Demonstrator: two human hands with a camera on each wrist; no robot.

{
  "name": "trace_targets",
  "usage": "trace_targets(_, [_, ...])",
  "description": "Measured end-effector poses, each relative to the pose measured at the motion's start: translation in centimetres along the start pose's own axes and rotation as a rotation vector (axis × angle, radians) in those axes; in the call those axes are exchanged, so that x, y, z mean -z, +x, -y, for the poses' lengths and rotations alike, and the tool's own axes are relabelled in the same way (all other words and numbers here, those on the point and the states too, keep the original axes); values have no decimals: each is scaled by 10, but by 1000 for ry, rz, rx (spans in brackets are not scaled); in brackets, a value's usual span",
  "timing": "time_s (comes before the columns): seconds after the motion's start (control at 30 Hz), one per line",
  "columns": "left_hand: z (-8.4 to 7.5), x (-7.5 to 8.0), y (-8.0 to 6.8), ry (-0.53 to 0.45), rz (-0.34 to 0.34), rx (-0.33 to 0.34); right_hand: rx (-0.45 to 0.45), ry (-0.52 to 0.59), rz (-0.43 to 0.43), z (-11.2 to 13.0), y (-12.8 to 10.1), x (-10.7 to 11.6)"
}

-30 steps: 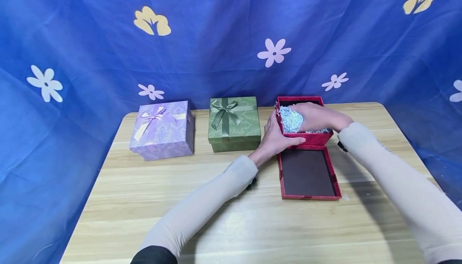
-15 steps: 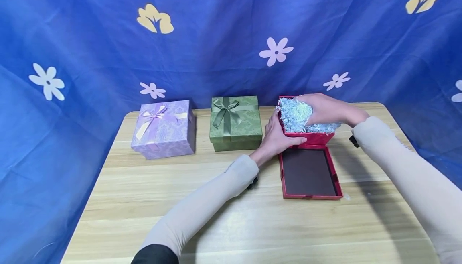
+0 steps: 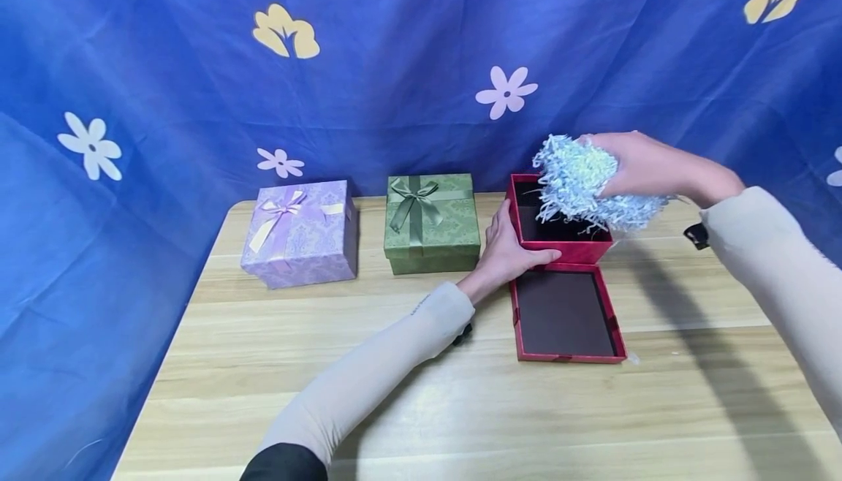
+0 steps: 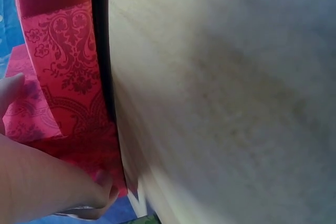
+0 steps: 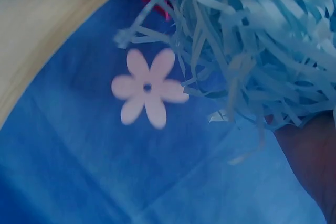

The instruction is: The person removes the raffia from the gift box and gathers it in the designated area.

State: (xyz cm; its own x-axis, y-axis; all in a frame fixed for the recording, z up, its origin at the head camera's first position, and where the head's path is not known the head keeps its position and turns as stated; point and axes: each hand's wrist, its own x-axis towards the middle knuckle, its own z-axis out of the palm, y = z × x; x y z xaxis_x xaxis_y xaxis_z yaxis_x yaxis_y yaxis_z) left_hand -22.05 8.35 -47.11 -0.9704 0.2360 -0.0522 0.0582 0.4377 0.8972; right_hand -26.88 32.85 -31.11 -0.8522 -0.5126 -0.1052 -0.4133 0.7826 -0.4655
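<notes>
My right hand (image 3: 647,167) grips a wad of pale blue shredded paper (image 3: 582,181) and holds it above the far right side of the open red box (image 3: 559,245). The paper strands (image 5: 252,40) fill the right wrist view. My left hand (image 3: 509,251) holds the red box at its near left corner, thumb along the front wall and fingers up the left side. The left wrist view shows the box's patterned red wall (image 4: 63,77) against my palm. The box's dark inside shows with little left in it.
The red lid (image 3: 566,316) lies upside down just in front of the box. A green gift box with a bow (image 3: 430,221) and a lilac gift box with a bow (image 3: 299,232) stand to the left on the wooden table (image 3: 395,408). Blue flowered cloth (image 3: 395,64) hangs behind.
My right hand has lifted the shredded paper up out of the red box and moved it to the right. The left hand has stayed on the box.
</notes>
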Motion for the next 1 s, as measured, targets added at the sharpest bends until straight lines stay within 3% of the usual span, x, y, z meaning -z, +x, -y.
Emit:
trace_targets(0.3, [-1,-1,-1,-3,-13,-9,-82,-90,-29,-17,-27,44])
trace_targets(0.53, [-1,-1,-2,-19,-17,-10,-143,-201,-36,-38,-40,64])
trace_targets(0.67, [-2,0,-3,-22,-20,-8,-163,-233,-28,-55,-40,67])
trace_targets(1.0, [-5,1,-7,-22,-19,2,-164,-176,-3,-101,-30,50])
